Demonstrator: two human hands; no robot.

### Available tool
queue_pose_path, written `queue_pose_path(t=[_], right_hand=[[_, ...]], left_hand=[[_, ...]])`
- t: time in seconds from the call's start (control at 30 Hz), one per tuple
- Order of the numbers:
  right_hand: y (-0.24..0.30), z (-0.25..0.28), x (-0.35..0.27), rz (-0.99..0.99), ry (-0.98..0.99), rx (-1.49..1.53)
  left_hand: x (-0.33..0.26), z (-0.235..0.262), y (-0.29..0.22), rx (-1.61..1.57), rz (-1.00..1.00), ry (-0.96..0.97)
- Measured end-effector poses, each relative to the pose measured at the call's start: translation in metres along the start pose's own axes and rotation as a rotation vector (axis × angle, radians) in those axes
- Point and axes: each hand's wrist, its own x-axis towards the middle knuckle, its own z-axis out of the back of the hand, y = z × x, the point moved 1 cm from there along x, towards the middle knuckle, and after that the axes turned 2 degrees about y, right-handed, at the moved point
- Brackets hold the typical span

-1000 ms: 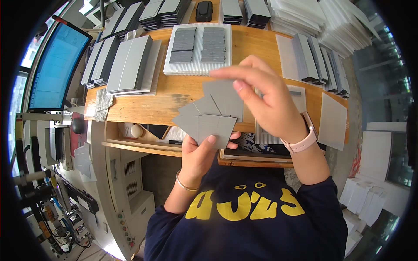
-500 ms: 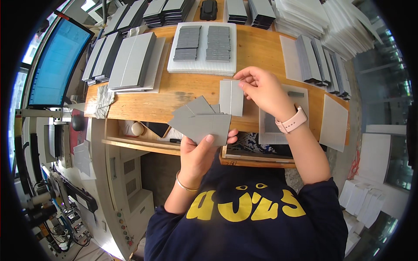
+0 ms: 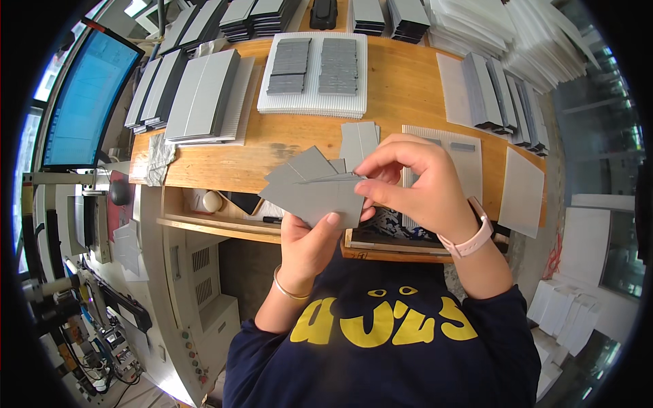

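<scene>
My left hand (image 3: 311, 243) grips a fan of thin, flat grey cards (image 3: 309, 198), thumb on top and fingers underneath, above the table's front edge. Over the fan's right upper corner, my right hand (image 3: 423, 182) is closed in a pinch on the edge of a grey card, where one layer appears slightly lifted. Just beyond the fan, a small pile of grey cards (image 3: 358, 139) lies on the wooden table (image 3: 401, 81), its near part hidden by my hands and the fan. A ribbed translucent sheet (image 3: 462, 163) with small grey strips on it lies partly behind my right hand.
A stack of white ribbed sheets (image 3: 309, 105) bears two piles of grey pieces. Grey slab stacks stand at the left (image 3: 204, 95) and right (image 3: 486, 95). Below the tabletop, an open drawer (image 3: 224, 221) holds a phone and a round white object. A monitor (image 3: 88, 95) stands far left.
My right hand has moved from the small pile on the table toward me, onto the right corner of the fanned cards. My left hand keeps its hold in nearly the same place.
</scene>
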Motion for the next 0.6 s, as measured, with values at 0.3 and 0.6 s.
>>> queue_pose_path(t=[0.3,0.6], right_hand=[[-0.011,0.003,-0.007,0.073,0.007,0.034],[-0.001,0.004,-0.011,0.114,0.007,-0.066]], left_hand=[[-0.003,-0.007,0.001,0.062,-0.002,0.009],[-0.006,-0.011,0.001,0.089,-0.078,0.033]])
